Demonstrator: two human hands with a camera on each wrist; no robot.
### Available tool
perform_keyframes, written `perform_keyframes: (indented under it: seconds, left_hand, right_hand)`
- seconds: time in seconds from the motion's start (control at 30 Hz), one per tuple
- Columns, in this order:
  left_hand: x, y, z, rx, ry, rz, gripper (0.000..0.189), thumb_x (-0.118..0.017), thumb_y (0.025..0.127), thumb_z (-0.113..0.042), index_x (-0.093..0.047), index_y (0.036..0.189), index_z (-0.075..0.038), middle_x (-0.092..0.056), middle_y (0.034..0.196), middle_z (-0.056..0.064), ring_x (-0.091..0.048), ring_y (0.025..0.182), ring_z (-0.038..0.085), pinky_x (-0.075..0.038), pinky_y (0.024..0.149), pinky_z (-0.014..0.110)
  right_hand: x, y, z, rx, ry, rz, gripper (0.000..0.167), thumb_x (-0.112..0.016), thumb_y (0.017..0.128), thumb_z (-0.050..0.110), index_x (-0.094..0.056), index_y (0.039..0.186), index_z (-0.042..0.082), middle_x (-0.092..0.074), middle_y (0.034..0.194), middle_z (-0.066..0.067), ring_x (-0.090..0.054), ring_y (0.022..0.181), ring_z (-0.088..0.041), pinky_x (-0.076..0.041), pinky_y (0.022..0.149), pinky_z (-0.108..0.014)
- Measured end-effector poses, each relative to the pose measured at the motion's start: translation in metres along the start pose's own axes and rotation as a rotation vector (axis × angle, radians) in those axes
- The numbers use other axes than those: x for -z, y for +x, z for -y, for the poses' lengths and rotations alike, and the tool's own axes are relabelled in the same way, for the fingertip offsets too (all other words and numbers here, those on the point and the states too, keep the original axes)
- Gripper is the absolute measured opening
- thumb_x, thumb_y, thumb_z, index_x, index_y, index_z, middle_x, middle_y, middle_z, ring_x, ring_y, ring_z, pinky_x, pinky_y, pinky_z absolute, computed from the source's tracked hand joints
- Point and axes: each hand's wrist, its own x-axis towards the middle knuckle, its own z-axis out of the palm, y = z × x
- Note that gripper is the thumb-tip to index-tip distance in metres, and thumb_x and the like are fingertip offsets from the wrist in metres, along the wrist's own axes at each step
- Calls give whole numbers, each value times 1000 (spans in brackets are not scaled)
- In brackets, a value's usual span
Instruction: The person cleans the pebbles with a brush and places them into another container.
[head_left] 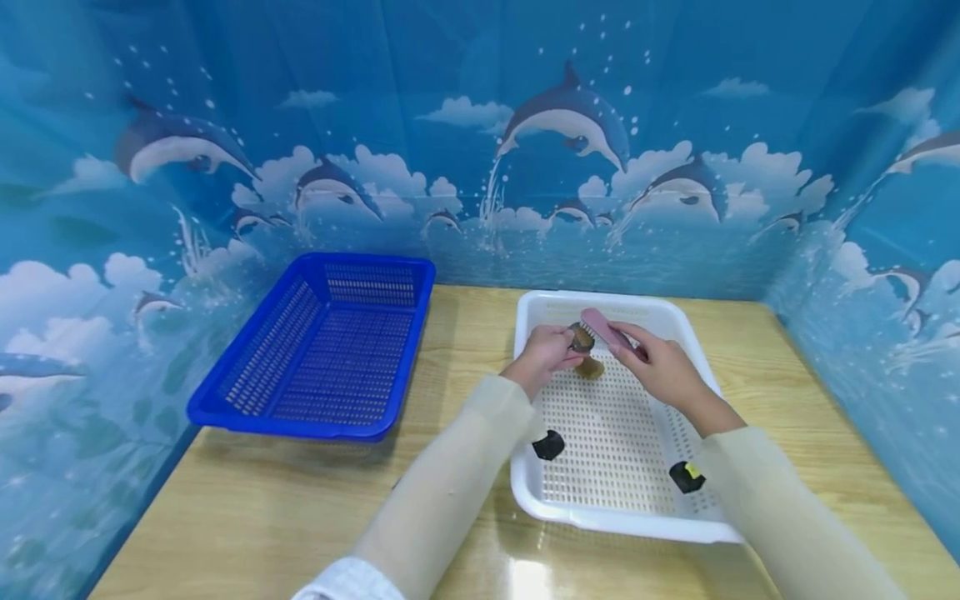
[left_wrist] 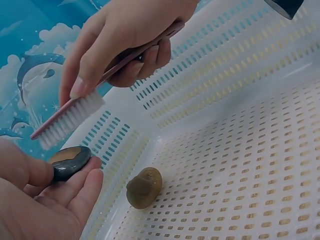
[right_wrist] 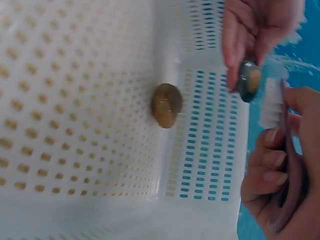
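Stone: rounded, smooth, glossy dark grey, with a tan patch on its upper face. Left hand clamped on it, thumb against fingers, over the far part of the white basket. Right hand closed round the handle of the brush: dusky pink back, dense white bristles facing the stone, just beside it; contact not clear. Brown-olive pebble, mottled, wet-looking, lies in the basket below.
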Motion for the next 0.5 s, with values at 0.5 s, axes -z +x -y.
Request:
perform_keyframes:
  seconds: [0.5]
  left_hand:
    - [-1, 2, 0, 6, -17, 97, 36, -42, 104, -4, -47, 138, 8, -66, 113, 24, -66, 104, 29, -57, 81, 26]
  right_hand:
    - [-2, 0, -2, 69, 52, 25, 49, -56, 100, 33, -48, 144, 11, -42, 57, 2, -37, 51, -11, -36, 46, -26]
